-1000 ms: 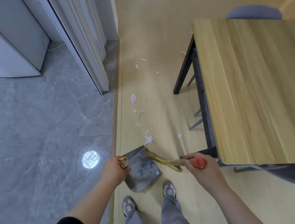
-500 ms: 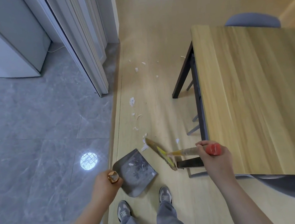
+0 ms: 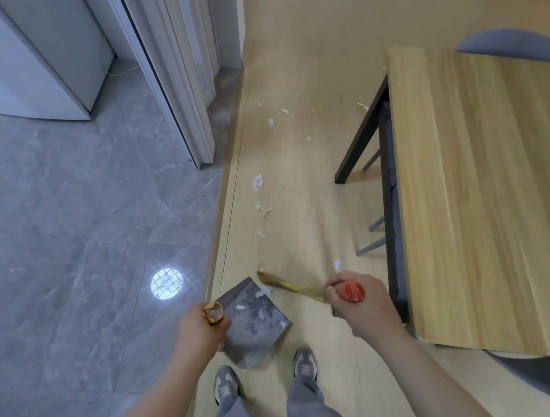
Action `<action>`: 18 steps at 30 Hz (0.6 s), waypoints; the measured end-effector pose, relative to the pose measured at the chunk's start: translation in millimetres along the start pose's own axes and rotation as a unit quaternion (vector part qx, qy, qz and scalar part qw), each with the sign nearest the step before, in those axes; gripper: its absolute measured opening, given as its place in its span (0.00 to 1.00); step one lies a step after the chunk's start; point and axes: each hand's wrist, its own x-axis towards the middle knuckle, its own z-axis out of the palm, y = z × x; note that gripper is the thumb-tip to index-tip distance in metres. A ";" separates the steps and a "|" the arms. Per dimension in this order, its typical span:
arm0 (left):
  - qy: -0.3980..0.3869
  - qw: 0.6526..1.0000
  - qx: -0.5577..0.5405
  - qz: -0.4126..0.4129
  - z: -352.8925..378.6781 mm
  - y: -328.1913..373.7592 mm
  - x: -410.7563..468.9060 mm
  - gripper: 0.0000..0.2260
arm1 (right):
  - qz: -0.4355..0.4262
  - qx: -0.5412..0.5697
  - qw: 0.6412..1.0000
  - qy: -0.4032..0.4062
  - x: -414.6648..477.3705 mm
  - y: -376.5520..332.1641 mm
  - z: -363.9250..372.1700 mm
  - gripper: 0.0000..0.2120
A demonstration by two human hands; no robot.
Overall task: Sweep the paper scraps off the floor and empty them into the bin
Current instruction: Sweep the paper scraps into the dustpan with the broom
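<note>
— Since half a second ago, what's changed?

— Broom head [image 3: 277, 281] has swung in toward the dustpan [image 3: 254, 320]; its bristle tip now sits at the pan's front lip, where before it stood out on the floor just to the right. I've got my right hand [image 3: 356, 305] wrapped around the broom's red grip [image 3: 351, 291], and it has come in closer to the left one.

— And the left?

— My left hand [image 3: 204, 333] is closed around the dustpan's handle, whose wooden end [image 3: 213, 313] pokes out above my fist. The grey pan lies on the wood floor [image 3: 298, 157] just ahead of my shoes [image 3: 225, 383], right by the seam with the grey tiles [image 3: 64, 232].

— Where are the scraps?

— A few white bits lie inside the pan. More paper scraps [image 3: 257, 181] trail away up the wood floor, between the white door frame [image 3: 180, 82] and the table [image 3: 490, 183], with one piece [image 3: 337, 264] just beyond my right hand. I see no bin.
</note>
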 end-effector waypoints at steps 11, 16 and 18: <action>0.004 1.000 0.008 0.025 -15.4 3.3 10.6 0.04 | 0.049 0.100 0.986 0.122 -33.2 -20.7 -29.1 0.07; 0.008 0.999 0.008 0.046 -21.4 -13.5 -3.4 0.06 | 0.028 0.110 0.979 0.171 -36.5 -25.2 -12.3 0.05; -0.007 0.998 0.023 0.060 -25.9 -28.3 -6.8 0.06 | 0.020 0.076 0.982 0.171 -30.8 -23.4 -2.7 0.06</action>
